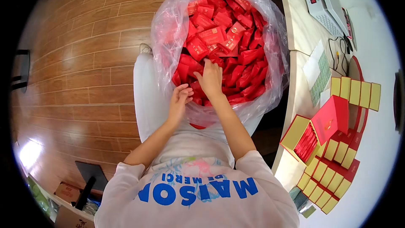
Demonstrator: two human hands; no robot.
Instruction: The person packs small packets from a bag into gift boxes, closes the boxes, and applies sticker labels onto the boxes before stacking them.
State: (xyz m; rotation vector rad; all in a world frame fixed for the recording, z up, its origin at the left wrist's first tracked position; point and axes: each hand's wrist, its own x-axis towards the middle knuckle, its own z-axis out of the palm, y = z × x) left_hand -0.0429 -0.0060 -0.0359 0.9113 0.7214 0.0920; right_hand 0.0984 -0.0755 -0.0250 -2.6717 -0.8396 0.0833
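Bag (166,31) of red packets (211,36), box (294,131) of sachets (306,147)

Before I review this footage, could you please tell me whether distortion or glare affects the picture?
Head view: fisheye distortion bows the floor planks and blackens the corners; head view: a glare patch whites out some lower-left floor; head view: left hand and right hand look fairly sharp, but small print on red packets is hard to read.
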